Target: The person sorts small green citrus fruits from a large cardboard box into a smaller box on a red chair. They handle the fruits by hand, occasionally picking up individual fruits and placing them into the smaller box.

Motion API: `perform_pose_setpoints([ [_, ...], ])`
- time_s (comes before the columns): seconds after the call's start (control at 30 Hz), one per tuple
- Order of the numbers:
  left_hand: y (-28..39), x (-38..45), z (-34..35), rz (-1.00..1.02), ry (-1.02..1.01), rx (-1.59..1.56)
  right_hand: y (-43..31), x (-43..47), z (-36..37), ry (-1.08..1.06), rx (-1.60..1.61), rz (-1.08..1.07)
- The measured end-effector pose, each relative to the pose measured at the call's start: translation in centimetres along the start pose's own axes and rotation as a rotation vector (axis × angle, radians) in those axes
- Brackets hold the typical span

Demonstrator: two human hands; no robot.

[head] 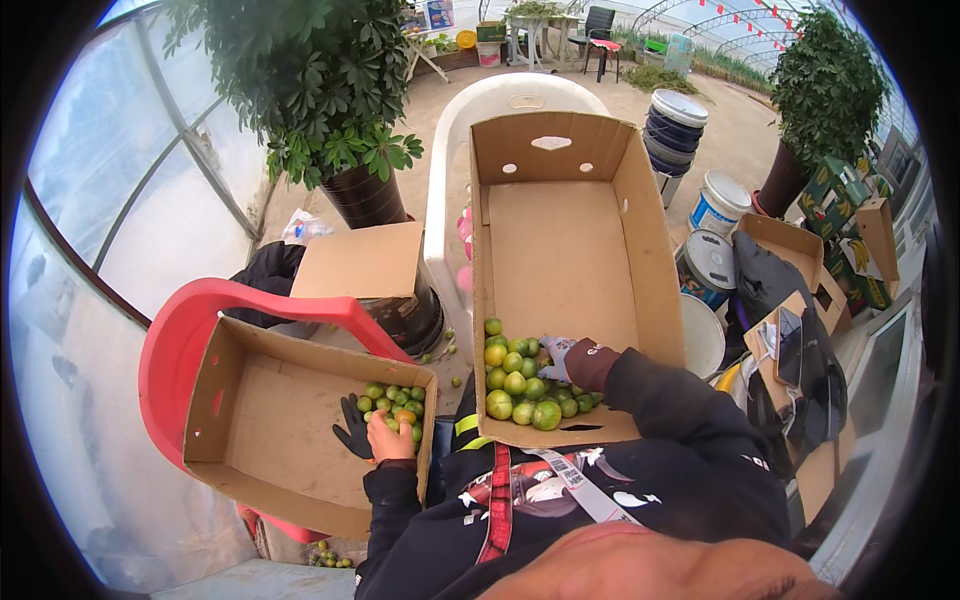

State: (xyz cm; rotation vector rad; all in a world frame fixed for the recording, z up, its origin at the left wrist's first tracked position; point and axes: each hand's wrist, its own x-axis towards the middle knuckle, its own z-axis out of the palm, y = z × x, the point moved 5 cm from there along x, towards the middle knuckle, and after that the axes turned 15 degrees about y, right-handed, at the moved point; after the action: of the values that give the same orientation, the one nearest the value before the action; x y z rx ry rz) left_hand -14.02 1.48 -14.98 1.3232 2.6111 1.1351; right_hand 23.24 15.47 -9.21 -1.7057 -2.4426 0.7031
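Two cardboard boxes stand before me. Green tomatoes [514, 383] fill the near left corner of the large cardboard box [555, 262]. My right hand [556, 358], in a patterned glove, reaches among them; its fingertips are partly hidden, so a hold cannot be told. In the smaller cardboard box [292, 427] on the left, small green tomatoes [394, 394] and an orange one [405, 416] lie in the right corner. My bare left hand [390, 437] rests at these small tomatoes, fingers bent; whether it grips one is unclear. Beside it lies a black glove [352, 427].
The smaller box sits on a red plastic chair [169, 360], the large one on a white plastic chair [450, 142]. Buckets [705, 259] stand to the right, with a phone [789, 346] near a dark garment. Potted plants [364, 195] stand beyond. Several small tomatoes lie on the floor.
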Motion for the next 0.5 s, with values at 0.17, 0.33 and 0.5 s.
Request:
perform_pose_setpoints([
  [0.17,1.3,-0.6,0.4,0.149,0.024,-0.099,0.6,-0.1,0.2,-0.004,-0.090,-0.011],
  [0.33,4.6,-0.1,-0.4,0.197,0.004,-0.342,1.5,0.4,-0.2,0.014,0.103,0.022],
  [0.5,8.2,0.1,-3.7,0.103,0.015,-0.524,-1.4,0.4,-4.4,0.005,-0.003,0.026],
])
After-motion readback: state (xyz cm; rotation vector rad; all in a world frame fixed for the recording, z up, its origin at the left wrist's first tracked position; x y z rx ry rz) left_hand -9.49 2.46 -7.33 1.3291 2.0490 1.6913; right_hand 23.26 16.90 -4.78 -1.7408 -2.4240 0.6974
